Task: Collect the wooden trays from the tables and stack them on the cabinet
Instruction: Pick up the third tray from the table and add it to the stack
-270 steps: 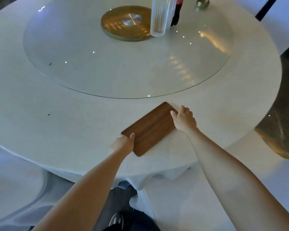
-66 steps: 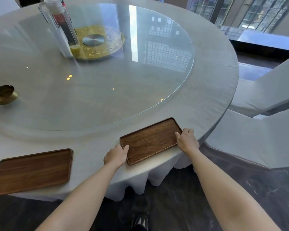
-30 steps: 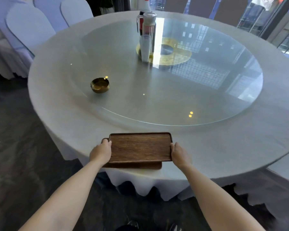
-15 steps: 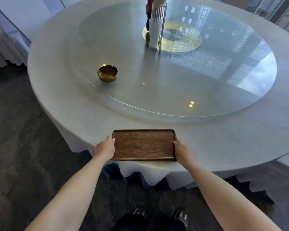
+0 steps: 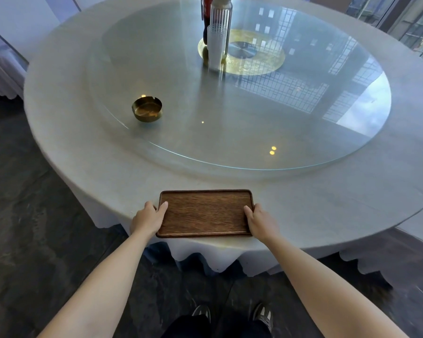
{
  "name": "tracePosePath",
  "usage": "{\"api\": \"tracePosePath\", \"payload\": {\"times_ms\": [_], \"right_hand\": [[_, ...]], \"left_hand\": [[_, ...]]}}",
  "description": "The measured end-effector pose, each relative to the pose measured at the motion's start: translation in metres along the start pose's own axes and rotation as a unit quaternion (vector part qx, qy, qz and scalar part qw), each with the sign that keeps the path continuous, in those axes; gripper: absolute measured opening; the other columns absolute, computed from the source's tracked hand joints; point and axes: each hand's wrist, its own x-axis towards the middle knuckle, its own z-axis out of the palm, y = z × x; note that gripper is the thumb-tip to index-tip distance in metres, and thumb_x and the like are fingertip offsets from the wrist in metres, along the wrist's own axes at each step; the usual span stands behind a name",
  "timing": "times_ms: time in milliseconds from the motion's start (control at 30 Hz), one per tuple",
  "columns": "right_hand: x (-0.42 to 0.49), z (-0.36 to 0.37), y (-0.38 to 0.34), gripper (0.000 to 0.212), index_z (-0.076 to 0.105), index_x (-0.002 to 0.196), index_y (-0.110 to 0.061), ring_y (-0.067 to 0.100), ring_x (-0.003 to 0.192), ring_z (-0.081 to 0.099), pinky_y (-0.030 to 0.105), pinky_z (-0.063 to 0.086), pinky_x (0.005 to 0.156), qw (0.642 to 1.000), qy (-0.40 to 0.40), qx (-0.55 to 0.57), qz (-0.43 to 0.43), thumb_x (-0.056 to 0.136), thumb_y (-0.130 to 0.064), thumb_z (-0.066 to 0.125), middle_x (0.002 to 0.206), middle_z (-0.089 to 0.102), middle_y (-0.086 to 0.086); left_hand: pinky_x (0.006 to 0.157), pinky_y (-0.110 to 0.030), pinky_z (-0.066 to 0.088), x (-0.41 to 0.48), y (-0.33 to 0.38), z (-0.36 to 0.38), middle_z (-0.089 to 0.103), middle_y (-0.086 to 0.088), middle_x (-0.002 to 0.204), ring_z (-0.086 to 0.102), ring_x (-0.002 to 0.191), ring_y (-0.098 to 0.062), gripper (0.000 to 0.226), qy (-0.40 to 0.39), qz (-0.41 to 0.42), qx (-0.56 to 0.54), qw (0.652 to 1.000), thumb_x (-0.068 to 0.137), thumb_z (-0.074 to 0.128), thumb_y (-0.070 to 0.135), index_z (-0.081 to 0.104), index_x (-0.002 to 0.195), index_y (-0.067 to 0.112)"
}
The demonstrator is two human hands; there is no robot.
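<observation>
A: How do the hands sit?

B: The person's left hand [image 5: 148,217] is wrapped round the left short end of a dark brown rectangular wooden tray [image 5: 205,212], thumb over the rim. The right hand [image 5: 261,220] is closed the same way on the right short end. Both are clamped on the tray, one at each end, probably to keep it level.

A: And where is the tray?

B: At the near edge of a round table draped in a pale cloth [image 5: 327,211], its front rim about level with the table's edge. It appears to lie flat there, ready to lift.

A: Is it one tray or several?

B: That cannot be told; only the top face and a thin front edge show, so anything beneath is hidden.

A: What lies farther out?

B: A large round glass turntable [image 5: 230,132], carrying a small brass ashtray [image 5: 147,109] at its left and a tall clear ribbed holder [image 5: 217,37] near the centre, cut off at the top. No cabinet is in view, so the stacking is judged not yet done.
</observation>
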Motion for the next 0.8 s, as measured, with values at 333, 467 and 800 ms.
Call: {"api": "tracePosePath", "payload": {"times_ms": [333,467,800], "right_hand": [[0.004,0.002,-0.002,0.041,0.045,0.108,-0.002,0.031,0.090,0.055,0.046,0.051,0.083,0.986,-0.057,0.153,0.031,0.098,-0.040,0.035,0.097,0.052,0.013],[-0.004,0.005,0.000,0.042,0.046,0.117,0.000,0.035,0.096,0.059,0.045,0.051,0.081,0.983,-0.042,0.178,0.015,0.098,-0.036,0.038,0.101,0.057,0.015],[-0.024,-0.035,0.040,0.042,0.050,0.115,-0.001,0.031,0.089,0.059,0.048,0.053,0.084,0.970,0.051,0.232,0.051,0.096,-0.038,0.041,0.095,0.058,0.010]], "left_hand": [[0.080,-0.033,0.046,0.006,0.004,0.005,0.061,-0.008,0.099,0.056,0.088,-0.025,0.063,-0.074,-0.007,-0.082,0.994,0.083,0.051,0.061,0.056,0.109,0.004],[0.084,-0.038,0.051,0.006,-0.001,0.007,0.065,-0.014,0.107,0.062,0.095,-0.030,0.073,-0.079,-0.016,-0.109,0.991,0.078,0.054,0.065,0.055,0.113,0.002],[0.080,-0.037,0.046,-0.009,0.068,0.014,0.062,-0.017,0.106,0.058,0.095,-0.031,0.067,-0.072,0.054,-0.108,0.990,0.080,0.059,0.058,0.054,0.107,-0.003]]}}
